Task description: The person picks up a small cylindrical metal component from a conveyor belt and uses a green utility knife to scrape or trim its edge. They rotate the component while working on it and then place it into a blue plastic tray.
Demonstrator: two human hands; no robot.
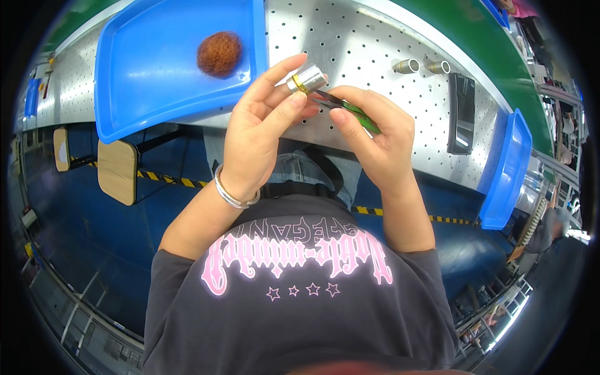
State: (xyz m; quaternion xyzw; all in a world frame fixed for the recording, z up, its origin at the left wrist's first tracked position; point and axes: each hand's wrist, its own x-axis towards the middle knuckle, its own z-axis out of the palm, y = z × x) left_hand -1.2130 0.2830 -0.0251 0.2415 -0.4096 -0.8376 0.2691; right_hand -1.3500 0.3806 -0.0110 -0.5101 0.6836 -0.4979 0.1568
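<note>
So the left hand [259, 122] has a short silver metal cylinder with a yellow band [311, 75] pinched between thumb and fingers, held up off the desk [362, 39], a silvery metal one full of little holes. The right hand [384, 128] is closed around a hand tool with green grips and slim dark prongs [361, 117]; the prongs look slightly parted.

The bit that matters: the cylinder is up and to the left of the right hand's fingers, with its long axis running roughly left to right and its far-right end tipped a little away from the wearer. The tool slants up-left, so its prongs sit right by that end, on the near side. Can't tell if they're actually touching. Left hand's got the cylinder, right hand's just beside it.

Over left there's a reddish-brown ball of tangled fibre [219, 54] in a big shallow blue plastic tray [156, 47]. Off right, two small silvery metal sleeves [408, 66] stand near a long black box-like thing [462, 115].
</note>
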